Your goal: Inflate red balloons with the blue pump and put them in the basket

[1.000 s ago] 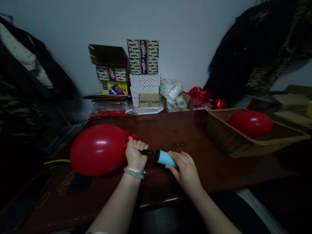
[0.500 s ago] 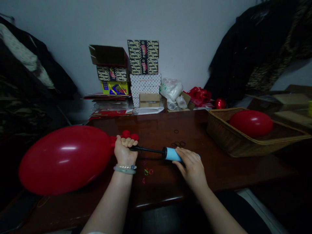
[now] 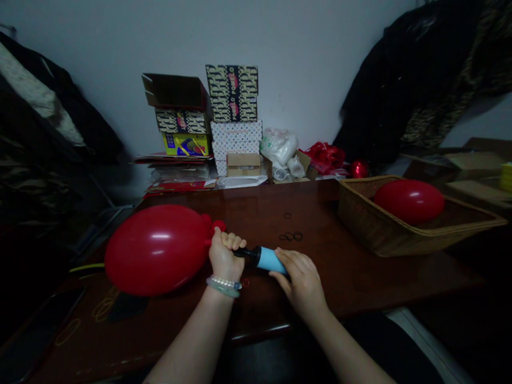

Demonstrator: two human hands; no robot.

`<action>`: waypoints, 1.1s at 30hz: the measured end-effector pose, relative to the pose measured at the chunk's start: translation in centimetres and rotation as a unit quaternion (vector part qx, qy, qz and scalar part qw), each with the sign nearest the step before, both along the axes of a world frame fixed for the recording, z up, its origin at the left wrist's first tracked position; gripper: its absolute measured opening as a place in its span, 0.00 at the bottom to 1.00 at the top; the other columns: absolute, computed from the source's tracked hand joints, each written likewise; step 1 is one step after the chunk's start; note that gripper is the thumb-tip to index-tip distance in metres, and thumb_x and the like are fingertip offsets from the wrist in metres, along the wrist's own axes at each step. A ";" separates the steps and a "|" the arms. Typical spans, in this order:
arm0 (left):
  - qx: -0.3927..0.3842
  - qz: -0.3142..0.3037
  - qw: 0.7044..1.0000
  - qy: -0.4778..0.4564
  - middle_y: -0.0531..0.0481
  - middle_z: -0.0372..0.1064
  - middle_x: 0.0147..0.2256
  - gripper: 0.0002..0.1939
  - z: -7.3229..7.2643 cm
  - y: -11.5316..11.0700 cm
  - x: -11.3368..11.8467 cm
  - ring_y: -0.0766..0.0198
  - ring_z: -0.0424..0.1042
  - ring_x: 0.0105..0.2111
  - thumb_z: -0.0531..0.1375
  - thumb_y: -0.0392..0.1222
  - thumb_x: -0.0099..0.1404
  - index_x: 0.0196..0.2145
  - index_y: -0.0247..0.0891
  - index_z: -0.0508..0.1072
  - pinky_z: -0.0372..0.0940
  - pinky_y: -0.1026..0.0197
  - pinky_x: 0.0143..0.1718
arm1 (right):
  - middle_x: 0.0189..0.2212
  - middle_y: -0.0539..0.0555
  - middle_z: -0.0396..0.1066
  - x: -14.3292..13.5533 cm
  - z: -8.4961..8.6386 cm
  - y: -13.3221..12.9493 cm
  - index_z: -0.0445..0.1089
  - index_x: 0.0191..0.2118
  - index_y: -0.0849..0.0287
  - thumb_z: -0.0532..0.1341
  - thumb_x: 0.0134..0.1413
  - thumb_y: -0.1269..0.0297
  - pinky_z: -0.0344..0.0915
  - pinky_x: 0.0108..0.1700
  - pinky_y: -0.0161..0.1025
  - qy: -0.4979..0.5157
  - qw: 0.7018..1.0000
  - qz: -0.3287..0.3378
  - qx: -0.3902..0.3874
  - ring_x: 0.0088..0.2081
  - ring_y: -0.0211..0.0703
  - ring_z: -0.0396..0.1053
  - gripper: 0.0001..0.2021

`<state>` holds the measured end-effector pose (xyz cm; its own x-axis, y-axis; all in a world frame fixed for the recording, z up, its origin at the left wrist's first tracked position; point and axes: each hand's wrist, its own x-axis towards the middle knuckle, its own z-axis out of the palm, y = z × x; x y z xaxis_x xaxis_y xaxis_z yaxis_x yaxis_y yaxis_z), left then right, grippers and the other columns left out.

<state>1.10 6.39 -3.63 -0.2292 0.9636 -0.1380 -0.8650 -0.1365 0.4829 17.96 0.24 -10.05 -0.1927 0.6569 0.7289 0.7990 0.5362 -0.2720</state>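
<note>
A blue and black balloon pump spans my two hands above the table. My left hand is closed round its black end and the neck of a large red balloon; the fist hides how the two join. Small red bulbs show just beyond that fist. Wrapped over the blue barrel is my right hand, fingers on top and thumb beneath. Only a short black length of the pump shows between the hands. Several dark rubber bands lie on the tabletop past the pump.
On the right of the brown table stands a wicker basket holding another red balloon. Stacked boxes and plastic bags line the wall. Yellowish bands and a dark flat device lie at left.
My hands have come closer together, and the black rod between them has shortened. My left hand and the large balloon have shifted right; the right hand has moved slightly left.
</note>
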 end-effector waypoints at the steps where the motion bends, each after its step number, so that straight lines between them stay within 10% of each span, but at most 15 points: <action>1: 0.000 0.000 1.000 -0.001 0.60 0.41 0.12 0.25 0.1 0.1 -0.2 0.73 0.47 0.12 0.53 0.45 0.67 0.17 0.39 0.44 0.50 0.65 0.18 | 0.49 0.58 0.71 0.2 0.1 0.1 0.65 0.54 0.58 0.61 0.57 0.59 0.64 0.52 0.49 -0.003 1.000 0.001 -0.006 0.50 0.49 0.68 0.20; 14: 0.025 0.040 0.998 -0.046 0.60 0.44 0.11 0.23 1.4 1.6 -6.9 0.72 0.50 0.10 0.46 0.41 0.70 0.17 0.39 0.45 0.51 0.64 0.17 | 0.50 0.59 0.71 2.8 1.1 0.6 0.65 0.55 0.56 0.59 0.58 0.56 0.64 0.51 0.51 -0.031 0.999 -0.023 0.002 0.51 0.51 0.68 0.21; 33: 0.002 -0.013 1.000 -0.017 0.60 0.42 0.12 0.26 0.1 0.1 -0.1 0.73 0.46 0.12 0.54 0.45 0.67 0.17 0.39 0.44 0.50 0.65 0.17 | 0.49 0.58 0.71 0.3 0.5 -0.2 0.65 0.54 0.58 0.61 0.57 0.59 0.63 0.52 0.49 -0.005 1.000 -0.006 -0.002 0.50 0.49 0.67 0.19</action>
<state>1.02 6.45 -3.57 -0.1985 0.9698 -0.1415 -0.8840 -0.1148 0.4532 18.24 0.01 -9.50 -0.1919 0.6618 0.7247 0.8084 0.5253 -0.2656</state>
